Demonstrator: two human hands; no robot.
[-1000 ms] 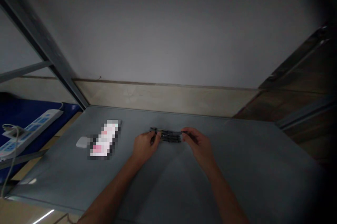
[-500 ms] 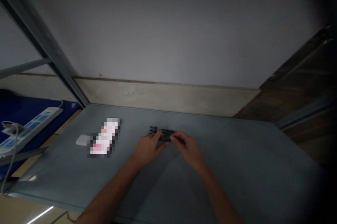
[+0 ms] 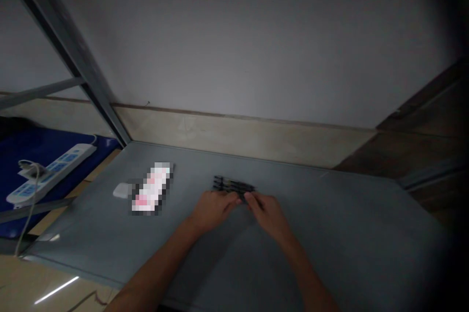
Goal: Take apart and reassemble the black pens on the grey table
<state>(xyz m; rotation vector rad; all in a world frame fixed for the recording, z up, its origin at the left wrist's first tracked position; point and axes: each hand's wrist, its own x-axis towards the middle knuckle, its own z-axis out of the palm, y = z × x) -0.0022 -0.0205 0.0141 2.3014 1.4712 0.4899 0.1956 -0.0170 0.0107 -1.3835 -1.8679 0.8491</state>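
Note:
Several thin black pen-like sticks (image 3: 234, 185) lie side by side on the grey table (image 3: 330, 234), just beyond my hands. My left hand (image 3: 214, 209) is closed at their near side, thumb and fingers pinched together. My right hand (image 3: 267, 209) meets it there, its thumb and fingers closed too, with the thumb tips almost touching. Both hands seem to hold a dark, thin item between them, mostly covered by the fingers and too small to name.
Left on the table are a pixelated phone-like object (image 3: 153, 189) and a white case (image 3: 122, 190). A white power strip (image 3: 51, 175) with a plug lies on a blue surface (image 3: 22, 145). A metal post (image 3: 98, 101) stands at the back left.
Both hands have drawn slightly nearer to me and closer together, so more of the black sticks shows. The camera view has shifted a little.

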